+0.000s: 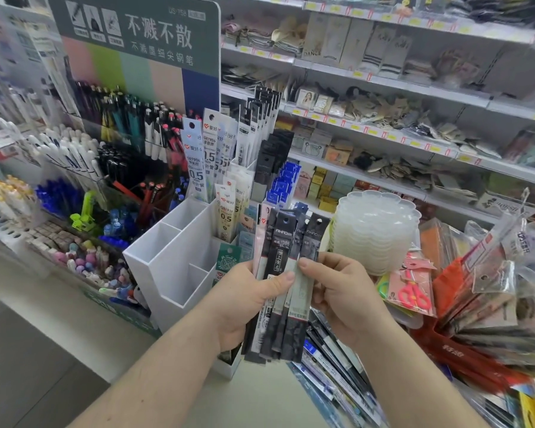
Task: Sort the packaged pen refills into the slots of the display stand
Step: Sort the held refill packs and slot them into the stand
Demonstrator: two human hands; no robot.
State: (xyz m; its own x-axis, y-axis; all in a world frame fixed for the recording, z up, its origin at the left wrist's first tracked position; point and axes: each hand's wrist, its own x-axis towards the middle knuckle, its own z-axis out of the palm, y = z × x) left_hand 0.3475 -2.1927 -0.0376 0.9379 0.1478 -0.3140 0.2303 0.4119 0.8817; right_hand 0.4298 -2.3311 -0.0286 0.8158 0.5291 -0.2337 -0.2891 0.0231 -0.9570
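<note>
Both hands [291,299] grip fanned refill packs [286,242] between them.

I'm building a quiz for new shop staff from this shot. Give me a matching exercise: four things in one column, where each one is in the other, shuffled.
Things:
1. dark refill packs
2. white display stand
3. stack of clear plastic trays
4. pink scissors pack

Places:
A. right of the right hand, low
B. held in both hands, left hand included
C. left of the hands
D. above the right hand

Pairs: 1-B, 2-C, 3-D, 4-A
</note>
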